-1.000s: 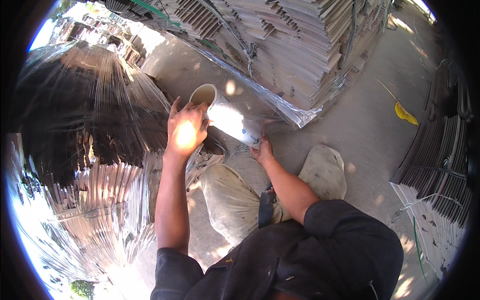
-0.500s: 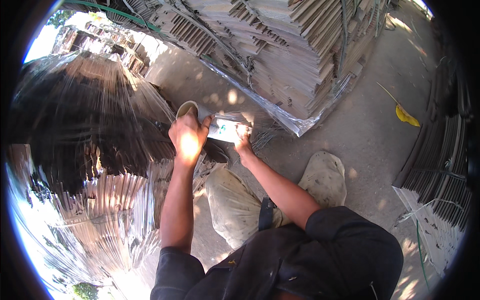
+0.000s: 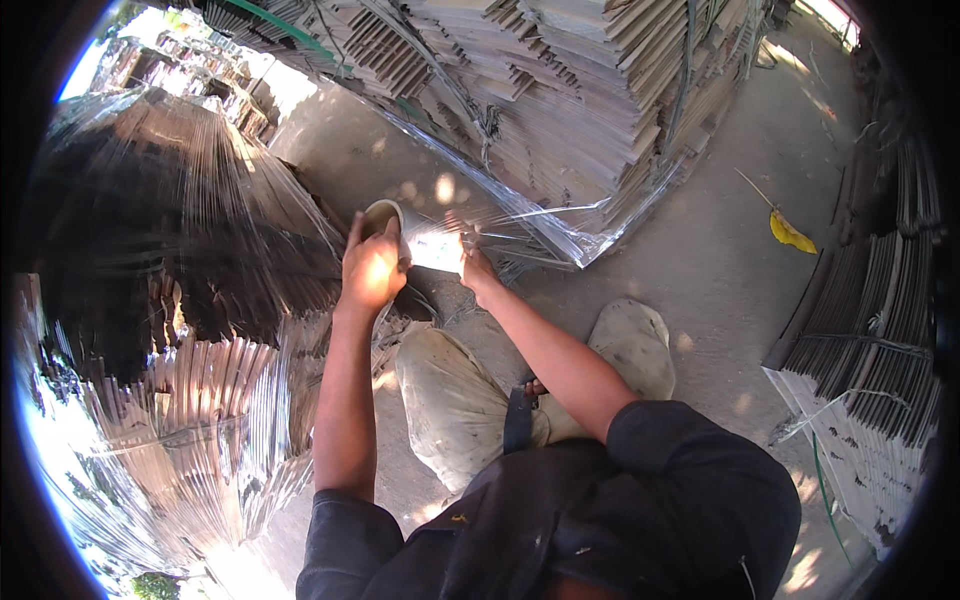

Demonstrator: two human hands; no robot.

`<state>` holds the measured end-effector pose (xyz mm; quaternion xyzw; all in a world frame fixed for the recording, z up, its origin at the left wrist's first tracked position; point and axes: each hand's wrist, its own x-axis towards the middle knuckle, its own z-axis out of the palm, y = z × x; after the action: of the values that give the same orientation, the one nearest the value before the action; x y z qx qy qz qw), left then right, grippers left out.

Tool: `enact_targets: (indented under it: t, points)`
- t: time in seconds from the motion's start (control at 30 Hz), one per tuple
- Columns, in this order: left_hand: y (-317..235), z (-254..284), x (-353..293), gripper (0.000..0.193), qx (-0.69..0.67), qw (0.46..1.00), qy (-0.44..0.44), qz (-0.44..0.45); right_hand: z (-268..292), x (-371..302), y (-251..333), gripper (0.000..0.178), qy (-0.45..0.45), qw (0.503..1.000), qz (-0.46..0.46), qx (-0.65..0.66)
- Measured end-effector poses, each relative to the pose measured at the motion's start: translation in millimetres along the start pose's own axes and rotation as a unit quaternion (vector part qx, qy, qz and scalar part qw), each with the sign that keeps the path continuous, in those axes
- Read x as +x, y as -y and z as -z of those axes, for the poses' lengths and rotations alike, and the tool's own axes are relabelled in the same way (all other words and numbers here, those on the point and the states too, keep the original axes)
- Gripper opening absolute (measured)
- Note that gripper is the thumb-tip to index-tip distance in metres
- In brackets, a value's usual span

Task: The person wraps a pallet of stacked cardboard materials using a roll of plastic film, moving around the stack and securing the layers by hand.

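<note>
A roll of clear stretch film (image 3: 432, 252) on a pale cardboard tube lies crosswise between my hands, above my knees. My left hand (image 3: 373, 268) grips its left end, fingers at the tube's open mouth. Around the right end is my right hand (image 3: 474, 262), its fingertips partly lost in glare and blur. Stretched strands of film (image 3: 545, 211) run from the roll to the low corner of a large stack of flattened cardboard (image 3: 560, 130) ahead. Film is wrapped along that stack's bottom edge.
At left stands a dark stack under clear film (image 3: 190, 230), close to my left arm. Another bundle of cardboard sheets (image 3: 850, 390) rises at right. A yellow leaf (image 3: 790, 232) lies on the dirt ground (image 3: 710, 300) between the stacks.
Film strands now stretch visibly between the roll and the stack's corner. My left hand's fingers have shifted on the tube's end, with one more extended. The whole view has shifted slightly.
</note>
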<state>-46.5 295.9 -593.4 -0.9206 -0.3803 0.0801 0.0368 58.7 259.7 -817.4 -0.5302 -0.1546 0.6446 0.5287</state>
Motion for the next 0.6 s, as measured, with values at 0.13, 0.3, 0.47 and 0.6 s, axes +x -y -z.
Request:
enact_targets:
  t: [0.13, 0.3, 0.47, 0.6]
  points:
    - [3, 4, 7, 0.038, 0.051, 0.993, -0.105, -0.008, 4, 16, 7, 0.097, -0.070, 0.994, 0.006, -0.079]
    - [-5, 11, 16, 0.044, 0.010, 0.977, -0.211, 0.026, 14, -13, 28, 0.065, 0.020, 0.967, 0.133, -0.214]
    - [5, 4, 17, 0.039, -0.051, 0.970, -0.212, 0.103, 2, -147, 136, 0.043, 0.049, 0.833, 0.303, -0.461]
    - [-3, 5, 24, 0.040, -0.081, 0.968, -0.220, 0.089, -3, -158, 207, 0.049, 0.012, 0.641, 0.600, -0.479]
